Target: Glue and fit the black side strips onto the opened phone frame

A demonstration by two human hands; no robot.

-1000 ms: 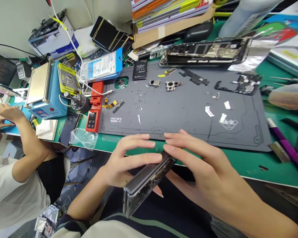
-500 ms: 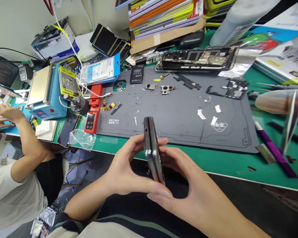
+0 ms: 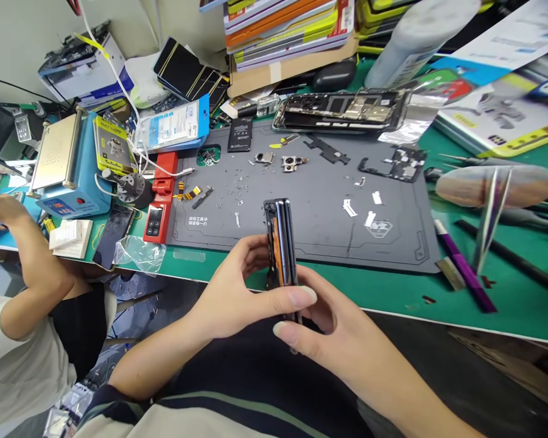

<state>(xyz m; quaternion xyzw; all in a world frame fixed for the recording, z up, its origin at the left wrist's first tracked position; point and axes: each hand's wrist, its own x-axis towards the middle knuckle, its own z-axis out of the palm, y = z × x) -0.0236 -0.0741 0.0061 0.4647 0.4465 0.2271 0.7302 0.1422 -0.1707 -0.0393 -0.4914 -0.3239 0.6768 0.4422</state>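
Note:
Between my two hands, above the table's front edge, a folding phone (image 3: 284,243) stands on edge, folded, with its inner parts bared on the left face. My left hand (image 3: 237,286) is closed on it, fingers behind the left face and thumb across the near edges. My right hand (image 3: 322,310) grips its right side low down, thumb at the near edge. Behind it lies a dark grey work mat (image 3: 278,213) with a camera module (image 3: 293,162), a black battery (image 3: 240,135), tiny screws and white stickers (image 3: 349,207).
An opened phone (image 3: 342,112) rests at the mat's back. Tweezers (image 3: 493,219) and a purple-handled blade (image 3: 470,274) lie at right. On the left are a red device (image 3: 158,201) and a blue machine (image 3: 73,176). A co-worker's arm (image 3: 36,261) is at far left.
Both hands have turned the folding phone, so its left face with the orange part now shows. My left thumb has moved up across its edges. The view has shifted slightly right.

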